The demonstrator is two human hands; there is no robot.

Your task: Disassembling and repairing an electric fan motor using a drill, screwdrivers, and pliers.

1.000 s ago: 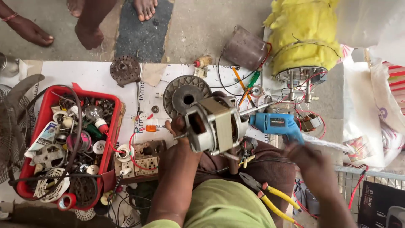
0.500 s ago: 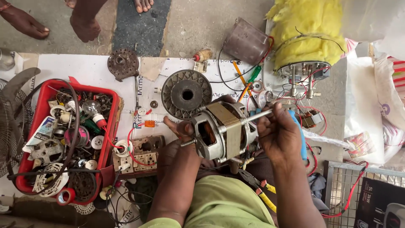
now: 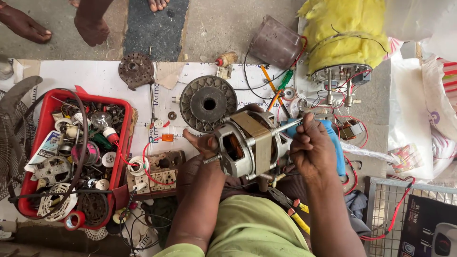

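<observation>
An electric motor point(image 3: 250, 145) with a metal housing and copper windings is held above my lap. My left hand point(image 3: 202, 147) grips it from below at its left end, thumb up by the short shaft stub. My right hand point(image 3: 312, 150) is closed around the long shaft at the motor's right end, fingers pinching it. A blue tool point(image 3: 335, 143) lies just behind my right hand. A round ribbed motor cover point(image 3: 208, 103) rests on the white sheet point(image 3: 95, 76) right behind the motor.
A red tray point(image 3: 121, 143) full of small parts and a bulb sits at left beside a fan grille point(image 3: 12, 138). Pliers with yellow handles point(image 3: 290, 209) lie on my lap. A yellow-wrapped appliance point(image 3: 342, 43), screwdrivers point(image 3: 278, 88) and a wire cage point(image 3: 381, 214) stand at right. Other people's bare feet point(image 3: 93, 28) stand at the top.
My right hand came up from my lap, past the blue tool, and closed on the motor's shaft. The motor has tilted slightly in my left hand.
</observation>
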